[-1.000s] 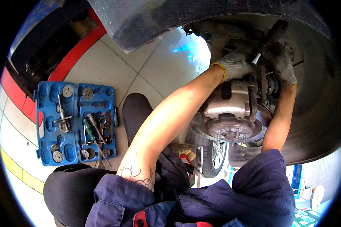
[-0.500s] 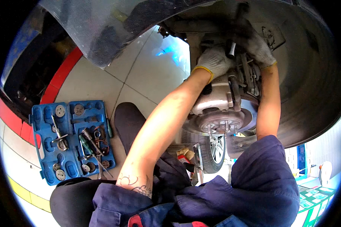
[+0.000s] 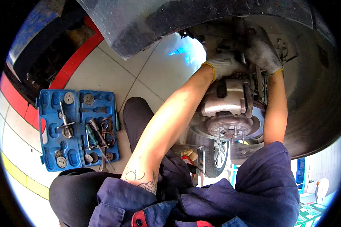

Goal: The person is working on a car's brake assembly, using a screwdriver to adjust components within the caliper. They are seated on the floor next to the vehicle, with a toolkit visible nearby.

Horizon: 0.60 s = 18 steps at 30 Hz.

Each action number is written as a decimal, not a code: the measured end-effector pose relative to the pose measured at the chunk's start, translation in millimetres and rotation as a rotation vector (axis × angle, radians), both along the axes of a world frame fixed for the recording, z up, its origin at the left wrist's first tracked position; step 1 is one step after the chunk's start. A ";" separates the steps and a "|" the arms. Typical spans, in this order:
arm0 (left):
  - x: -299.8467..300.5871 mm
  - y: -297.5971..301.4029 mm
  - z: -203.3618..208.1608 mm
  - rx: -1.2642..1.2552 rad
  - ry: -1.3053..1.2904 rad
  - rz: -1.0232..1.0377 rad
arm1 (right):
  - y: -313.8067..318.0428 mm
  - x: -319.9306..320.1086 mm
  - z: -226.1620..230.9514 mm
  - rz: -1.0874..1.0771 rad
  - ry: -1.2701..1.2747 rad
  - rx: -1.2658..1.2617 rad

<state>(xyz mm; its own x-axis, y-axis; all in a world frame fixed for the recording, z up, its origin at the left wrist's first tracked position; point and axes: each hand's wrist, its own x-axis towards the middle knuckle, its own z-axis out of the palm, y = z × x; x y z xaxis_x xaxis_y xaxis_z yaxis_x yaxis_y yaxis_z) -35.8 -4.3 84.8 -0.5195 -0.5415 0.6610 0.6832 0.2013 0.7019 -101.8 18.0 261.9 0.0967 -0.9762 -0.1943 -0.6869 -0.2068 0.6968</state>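
Observation:
Both my hands wear grey-white knit gloves with yellow cuffs and are up inside the wheel arch, behind the brake caliper [image 3: 225,96]. My left hand [image 3: 227,65] lies over the caliper's back end with its fingers curled inward; what they grip is hidden. Close beside it, my right hand [image 3: 263,51] is closed around a dark bar-shaped tool [image 3: 238,25], mostly lost in shadow. The caliper straddles the brake disc [image 3: 258,119]. Below it, the hub [image 3: 227,126] shows several bare studs pointing down toward me.
On the tiled floor at left lies an open blue tool case [image 3: 79,132] with round metal adapters and loose hand tools. A dark fender edge [image 3: 215,17] arches overhead. A wheel [image 3: 212,155] stands beneath the hub, beside a small box [image 3: 188,156].
The view has shifted, so the case and caliper sit differently in the picture. A shiny metal end between my hands now shows less. Both hands stay behind the caliper.

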 end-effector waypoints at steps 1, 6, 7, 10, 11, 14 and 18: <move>5.1 2.8 4.0 0.017 -0.044 -0.028 | 3.0 -12.3 9.9 0.069 -0.015 0.009; 4.9 17.0 19.3 -0.028 -0.240 0.060 | 25.3 -16.7 44.9 -0.566 -1.047 -0.131; 2.7 21.6 22.7 -0.039 -0.277 0.063 | 38.3 -54.0 55.0 -0.541 -1.273 -0.018; 10.6 27.0 26.4 0.000 -0.240 0.102 | 35.9 -90.3 41.7 -0.606 -1.575 0.096; 12.5 26.2 22.7 -0.014 -0.226 0.094 | 30.1 -93.1 34.7 -0.432 -1.369 0.115; 20.5 18.8 11.5 0.027 -0.105 0.095 | 10.3 -69.7 4.0 0.167 -0.514 0.082; 26.4 18.1 4.8 0.085 -0.163 0.100 | 14.2 -38.9 7.7 -0.467 -1.345 -0.005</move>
<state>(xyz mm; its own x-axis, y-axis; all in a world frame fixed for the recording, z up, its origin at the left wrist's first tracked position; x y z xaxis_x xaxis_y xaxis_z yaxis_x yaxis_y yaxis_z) -9.4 13.8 89.6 -0.5566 -0.6460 0.5225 0.5386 0.1983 0.8189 -140.7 32.2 269.7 -0.1242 -0.9696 -0.2107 -0.8186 0.2202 -0.5305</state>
